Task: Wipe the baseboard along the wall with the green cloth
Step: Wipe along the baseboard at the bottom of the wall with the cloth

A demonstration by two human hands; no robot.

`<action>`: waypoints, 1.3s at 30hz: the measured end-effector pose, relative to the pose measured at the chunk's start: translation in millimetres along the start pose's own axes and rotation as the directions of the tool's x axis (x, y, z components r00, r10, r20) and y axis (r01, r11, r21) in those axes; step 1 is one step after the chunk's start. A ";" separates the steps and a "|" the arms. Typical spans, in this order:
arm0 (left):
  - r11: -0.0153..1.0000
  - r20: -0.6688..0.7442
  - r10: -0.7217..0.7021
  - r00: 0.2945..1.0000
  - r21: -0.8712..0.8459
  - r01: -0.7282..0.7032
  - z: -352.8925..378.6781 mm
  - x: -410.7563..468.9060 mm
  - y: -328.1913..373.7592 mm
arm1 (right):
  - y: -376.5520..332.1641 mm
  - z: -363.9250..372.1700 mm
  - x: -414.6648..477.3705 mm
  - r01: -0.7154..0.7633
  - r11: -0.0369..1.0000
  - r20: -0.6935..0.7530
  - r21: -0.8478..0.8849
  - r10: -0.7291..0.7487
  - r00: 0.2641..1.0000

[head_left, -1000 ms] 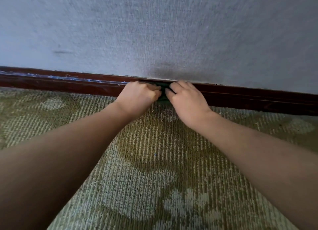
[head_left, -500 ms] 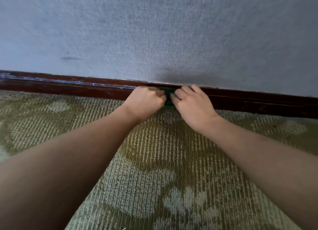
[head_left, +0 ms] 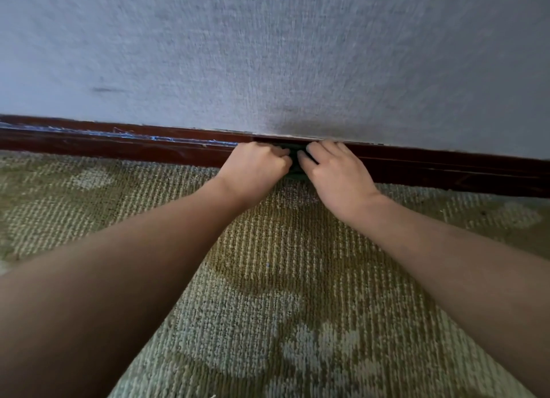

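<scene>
A dark brown baseboard [head_left: 125, 147] runs along the foot of the grey wall, with pale blue scratch marks on its left stretch. Pressed against it in the middle is the green cloth [head_left: 295, 166], only a narrow dark strip of which shows between my hands. My left hand [head_left: 256, 168] is curled on the cloth's left side. My right hand [head_left: 336, 171] grips its right side, fingers bent over the top edge. Both hands touch the baseboard, and most of the cloth is hidden under them.
The textured grey wall [head_left: 268, 55] fills the upper half, with a small dark smudge [head_left: 104, 89] at the left. A patterned olive and beige carpet [head_left: 268, 278] covers the floor up to the baseboard.
Both hands and the cloth have shifted slightly to the right along the baseboard, and the view has tilted so the baseboard sits lower in frame.
</scene>
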State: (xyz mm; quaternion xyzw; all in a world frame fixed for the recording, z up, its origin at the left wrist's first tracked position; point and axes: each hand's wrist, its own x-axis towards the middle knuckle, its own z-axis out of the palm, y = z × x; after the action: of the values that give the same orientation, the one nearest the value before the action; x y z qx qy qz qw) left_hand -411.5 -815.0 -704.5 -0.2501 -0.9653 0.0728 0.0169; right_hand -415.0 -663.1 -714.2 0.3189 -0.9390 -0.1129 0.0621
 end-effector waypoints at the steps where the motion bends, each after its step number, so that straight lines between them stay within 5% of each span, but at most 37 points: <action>1: 1.000 0.003 -0.001 1.000 0.006 0.001 0.1 0.2 0.4 | -0.7 -1.1 0.7 0.018 1.000 0.032 0.002 -0.018 0.999; 11: 0.980 0.092 0.174 0.980 0.084 -0.182 6.6 -17.9 14.1 | -5.1 2.0 -21.1 0.178 0.983 0.133 -0.051 -0.170 0.976; 39: 0.995 0.006 0.039 0.999 0.087 -0.040 -2.9 3.8 1.4 | -3.7 -0.3 -2.7 0.024 0.977 -0.029 -0.211 -0.031 0.999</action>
State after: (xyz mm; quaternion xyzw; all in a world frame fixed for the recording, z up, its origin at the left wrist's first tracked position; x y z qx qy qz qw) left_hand -413.9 -811.6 -701.8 -0.2679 -0.9562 0.1157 0.0241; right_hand -410.6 -664.4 -714.9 0.3251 -0.9161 -0.2076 0.1092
